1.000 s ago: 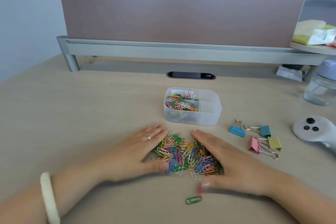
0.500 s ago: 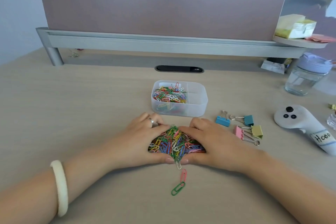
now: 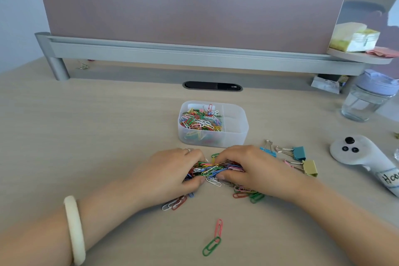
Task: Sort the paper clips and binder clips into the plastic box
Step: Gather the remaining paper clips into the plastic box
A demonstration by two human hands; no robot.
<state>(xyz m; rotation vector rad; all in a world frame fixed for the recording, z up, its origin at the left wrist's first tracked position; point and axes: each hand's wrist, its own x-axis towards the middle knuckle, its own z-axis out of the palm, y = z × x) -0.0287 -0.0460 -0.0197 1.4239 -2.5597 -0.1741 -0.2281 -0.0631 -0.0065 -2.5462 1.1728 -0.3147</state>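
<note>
Gathering the heap of paper clips, which lies just in front of the box, I have my left hand and right hand curled round it from either side. My fingers hook over its far edge and my thumbs press in at its near edge, so both hands grip the clips between them; whether the heap is off the desk I cannot tell. The box's left compartment holds a thick layer of paper clips, while the right one shows none, so I judge the task under half done. Left to sort are this heap, the spill under my left hand, another spill under my right, a linked pink-and-green pair nearer me, and four binder clips just right of my right hand, none yet boxed. The box's front wall stands just beyond my knuckles, so the carry looks short, though its rim must be cleared and its inner partition kept to. The desk offers open room to my left; on my right the binder clips, a controller and a jar narrow the room for moving.
</note>
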